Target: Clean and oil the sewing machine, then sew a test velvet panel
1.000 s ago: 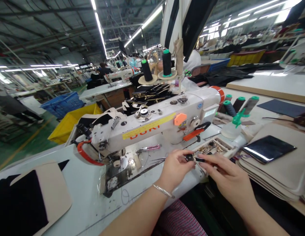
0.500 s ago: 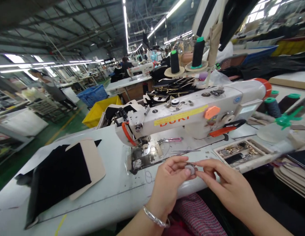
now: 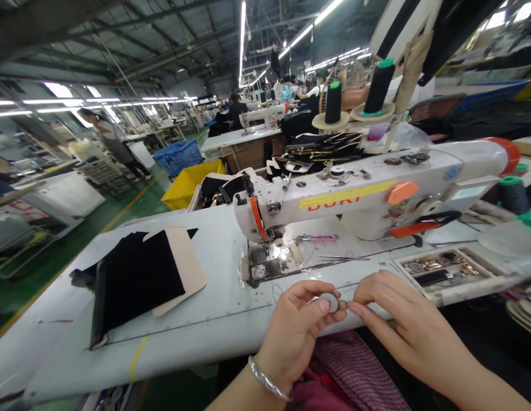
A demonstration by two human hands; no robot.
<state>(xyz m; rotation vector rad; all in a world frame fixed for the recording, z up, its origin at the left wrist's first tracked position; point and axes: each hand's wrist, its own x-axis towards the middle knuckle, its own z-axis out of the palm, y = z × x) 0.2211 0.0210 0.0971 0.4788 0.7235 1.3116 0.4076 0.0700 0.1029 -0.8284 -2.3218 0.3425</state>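
Observation:
My left hand [image 3: 296, 322], with a silver bangle on its wrist, is closed on a small round grey bobbin [image 3: 331, 302], held between thumb and fingers above the table's front edge. Just right of it, my right hand [image 3: 408, 322] is closed, thumb and index finger pinched together; what they hold is too fine to make out. Behind both hands stands a white sewing machine [image 3: 355, 197]. By its needle area the bed shows a shiny metal plate [image 3: 265, 260]. Tweezers [image 3: 344, 258] and a small pink-handled tool [image 3: 320, 237] lie on the bed.
Black fabric with a beige panel [image 3: 190, 265] lies on the table's left. To the right, a compartment tray [image 3: 423, 285] holds metal pieces. Black thread cones [image 3: 332, 104] stand behind the machine. Yellow [image 3: 183, 188] and blue bins [image 3: 178, 158] sit on the floor; a person [image 3: 113, 142] stands farther back.
The view has swung left, so the table and machine appear farther right. My right hand has drawn slightly away from the bobbin, which stays in my left hand and shows its flat face more.

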